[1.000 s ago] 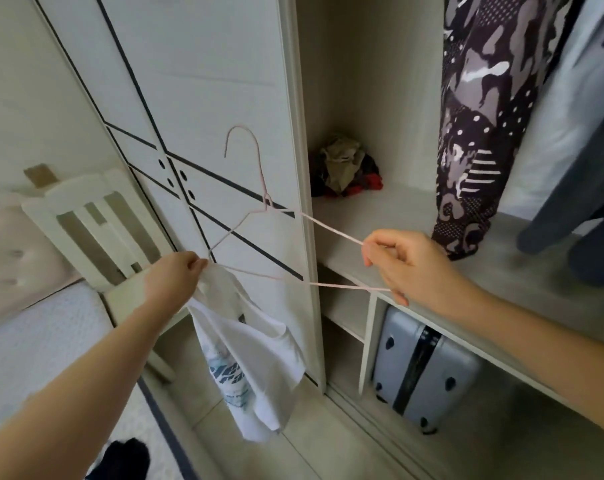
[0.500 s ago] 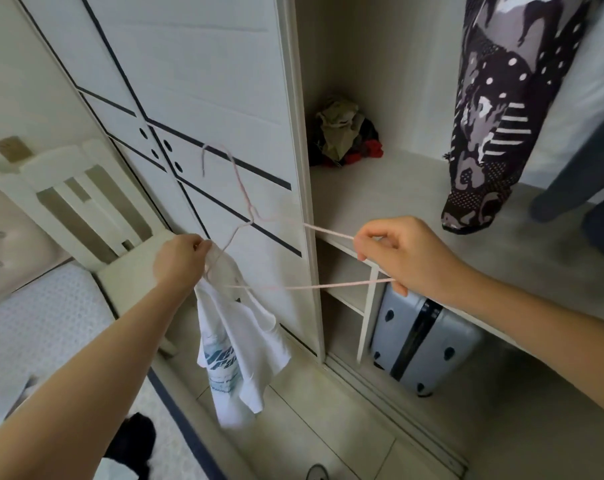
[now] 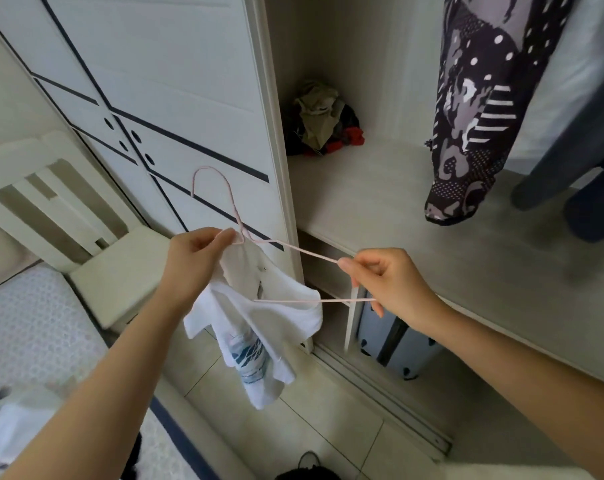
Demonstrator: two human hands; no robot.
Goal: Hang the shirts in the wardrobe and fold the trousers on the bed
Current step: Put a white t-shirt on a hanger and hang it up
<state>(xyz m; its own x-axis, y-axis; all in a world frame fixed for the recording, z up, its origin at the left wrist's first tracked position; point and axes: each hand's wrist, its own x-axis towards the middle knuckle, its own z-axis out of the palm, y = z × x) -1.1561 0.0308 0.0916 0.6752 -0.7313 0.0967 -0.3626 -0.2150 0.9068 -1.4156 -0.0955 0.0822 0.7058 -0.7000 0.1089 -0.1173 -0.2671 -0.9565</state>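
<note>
A small white shirt (image 3: 259,320) with a blue print hangs from my left hand (image 3: 196,261), which grips its neck at the base of the hook of a thin pink wire hanger (image 3: 293,252). The hanger's left arm is inside the shirt. My right hand (image 3: 387,282) pinches the hanger's right corner, both wires between its fingers. The open wardrobe (image 3: 380,209) is just behind, with a patterned dark garment (image 3: 473,109) hanging at the upper right. The bed (image 3: 33,327) lies at the lower left.
A pile of crumpled clothes (image 3: 321,123) sits in the wardrobe's back corner. A grey suitcase (image 3: 394,344) stands under the shelf. A white chair (image 3: 96,237) is by the closed sliding door (image 3: 175,98). More clothes (image 3: 13,427) lie on the bed. Dark blue garments (image 3: 577,174) hang far right.
The shirt has been drawn further over the hanger's left arm, and my left hand has moved up to the base of the hook. The view tilted down and both hands sit lower.
</note>
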